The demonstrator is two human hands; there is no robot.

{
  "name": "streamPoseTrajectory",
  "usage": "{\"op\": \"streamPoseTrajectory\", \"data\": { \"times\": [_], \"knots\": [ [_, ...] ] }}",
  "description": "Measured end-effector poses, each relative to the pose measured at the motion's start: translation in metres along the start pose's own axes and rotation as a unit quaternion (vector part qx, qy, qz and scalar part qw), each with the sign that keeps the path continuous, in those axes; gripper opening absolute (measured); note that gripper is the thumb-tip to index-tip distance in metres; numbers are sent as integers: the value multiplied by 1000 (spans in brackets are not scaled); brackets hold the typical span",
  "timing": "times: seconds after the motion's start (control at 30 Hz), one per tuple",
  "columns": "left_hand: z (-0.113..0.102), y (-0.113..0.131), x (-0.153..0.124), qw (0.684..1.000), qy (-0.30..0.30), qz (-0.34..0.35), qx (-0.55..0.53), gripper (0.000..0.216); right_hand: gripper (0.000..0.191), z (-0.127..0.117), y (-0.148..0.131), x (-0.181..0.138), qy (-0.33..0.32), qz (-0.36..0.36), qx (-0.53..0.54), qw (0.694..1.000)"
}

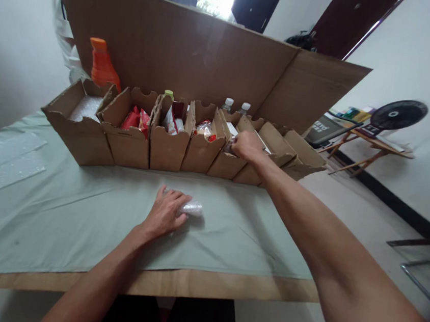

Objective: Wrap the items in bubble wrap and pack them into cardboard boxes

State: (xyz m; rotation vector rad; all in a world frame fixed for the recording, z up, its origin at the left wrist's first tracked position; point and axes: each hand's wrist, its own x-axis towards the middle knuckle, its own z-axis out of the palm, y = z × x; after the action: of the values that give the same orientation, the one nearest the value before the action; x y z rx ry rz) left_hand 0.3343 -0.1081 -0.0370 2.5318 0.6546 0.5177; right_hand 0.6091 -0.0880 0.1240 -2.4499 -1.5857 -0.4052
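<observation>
My left hand [169,210] is closed over a bubble-wrapped bundle [193,208] that lies on the pale green tablecloth [118,202]. What the wrap encloses cannot be made out. Further off, my right hand [248,145] reaches into one of the cardboard bins [227,165], right of the middle of the row. Its fingers are curled and dip partly below the rim, so anything they grip is hidden. White items [232,129] show inside that bin beside the hand.
Neighbouring bins hold bubble wrap [86,108], red packets [135,119] and other packaged goods. An orange bottle [104,65] and white-capped bottles stand behind them, before a tall cardboard panel [196,51]. Flat bubble-wrap sheets [10,165] lie at left. A fan [394,114] stands at right.
</observation>
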Motion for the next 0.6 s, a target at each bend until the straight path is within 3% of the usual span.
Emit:
{"op": "streamPoseTrajectory", "data": {
  "times": [0.1, 0.17, 0.23, 0.27, 0.33, 0.4, 0.43, 0.5, 0.53, 0.6],
  "knots": [
    [1, -1, 0, 1000, 8, 2, 0, 46, 14, -62, 11, -18, 56, 53, -12, 997],
    [-1, -3, -1, 1000, 11, 7, 7, 46, 13, -98, 16, -44, 194, 39, 39, 979],
    [-6, -5, -1, 1000, 23, 21, 3, 57, 10, -107, 13, -81, 285, 18, 117, 951],
    [-10, -6, -2, 999, 41, 31, -8, 69, 11, -98, 8, -101, 304, 19, 166, 938],
    [-19, -7, -4, 991, 115, 50, -46, 89, 16, -55, -10, -142, 264, 12, 271, 926],
    [-26, -6, -8, 973, 206, 71, -74, 87, 20, 2, -32, -175, 148, -19, 329, 932],
    [-27, -6, -11, 966, 233, 82, -71, 81, 21, 27, -41, -188, 54, -62, 338, 937],
    [-22, -6, -17, 970, 215, 101, -42, 61, 13, 56, -48, -201, -50, -129, 343, 929],
    [-17, -6, -20, 978, 177, 107, -22, 46, 11, 58, -46, -200, -103, -162, 337, 921],
    [-4, -7, -24, 990, 95, 105, 9, 25, 11, 38, -33, -183, -166, -196, 324, 911]
  ]
}}
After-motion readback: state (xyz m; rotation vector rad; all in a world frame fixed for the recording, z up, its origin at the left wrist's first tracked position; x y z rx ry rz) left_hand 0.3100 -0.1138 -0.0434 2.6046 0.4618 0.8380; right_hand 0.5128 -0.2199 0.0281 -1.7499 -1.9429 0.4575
